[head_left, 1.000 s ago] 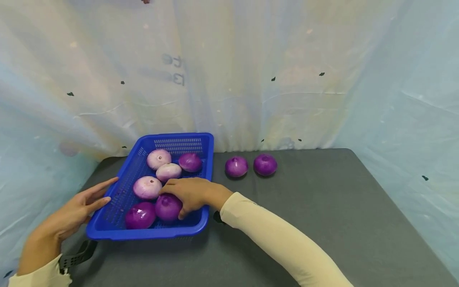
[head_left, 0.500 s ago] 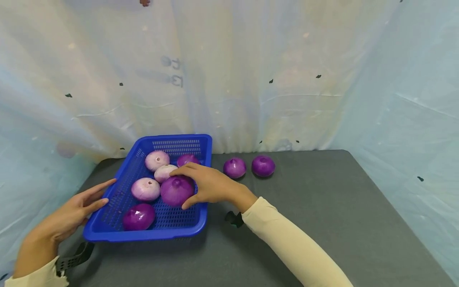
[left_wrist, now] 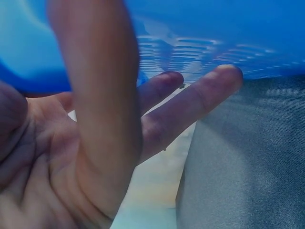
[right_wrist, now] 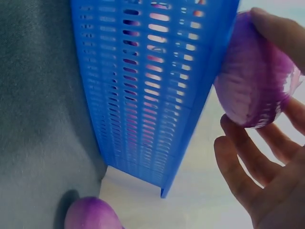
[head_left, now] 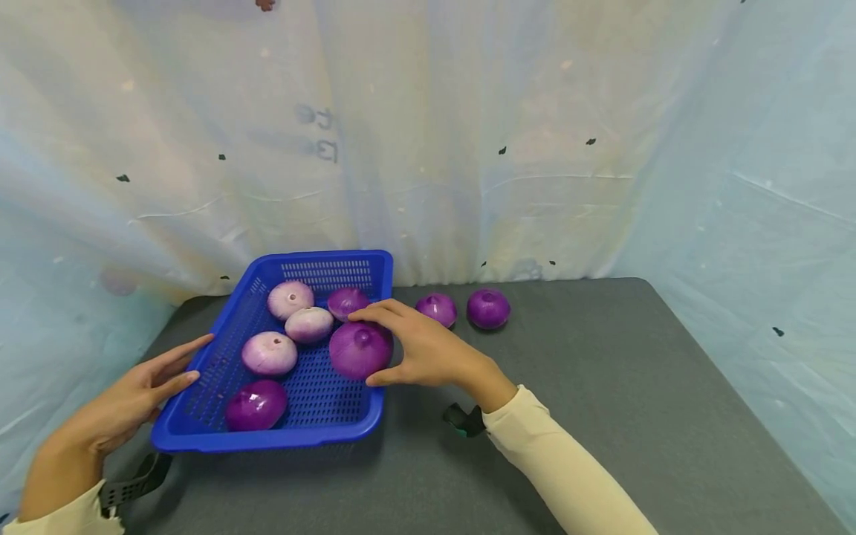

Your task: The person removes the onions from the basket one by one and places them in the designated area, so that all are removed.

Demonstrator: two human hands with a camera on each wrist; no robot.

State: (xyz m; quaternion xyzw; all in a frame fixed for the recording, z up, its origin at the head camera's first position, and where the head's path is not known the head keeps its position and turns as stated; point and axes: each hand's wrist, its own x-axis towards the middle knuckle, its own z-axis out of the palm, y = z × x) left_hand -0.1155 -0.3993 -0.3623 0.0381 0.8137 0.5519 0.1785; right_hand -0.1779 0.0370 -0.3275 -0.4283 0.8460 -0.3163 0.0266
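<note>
My right hand (head_left: 435, 349) grips a large purple onion (head_left: 361, 349) between thumb and fingers, over the right rim of a blue plastic basket (head_left: 281, 440). From the right wrist view, the held onion (right_wrist: 255, 71) is level with the basket's top edge. Inside the basket lie three pale pink onions, one of them a whitish onion (head_left: 309, 325), plus a purple onion (head_left: 257, 405) at the front left and another purple onion (head_left: 346, 302) at the back right. My left hand (head_left: 127, 401) touches the basket's left side; the left wrist view shows its fingers (left_wrist: 190, 100) straight under the basket.
To the basket's right, a purple onion (head_left: 438, 308), partly behind my right hand, and a second purple onion (head_left: 488, 309) sit on the dark grey table (head_left: 588, 386). Pale plastic sheeting (head_left: 428, 148) hangs behind the table and along both sides.
My right hand has lifted the purple onion from the basket's front right and carried it right, to the rim. The left hand stays at the basket's side.
</note>
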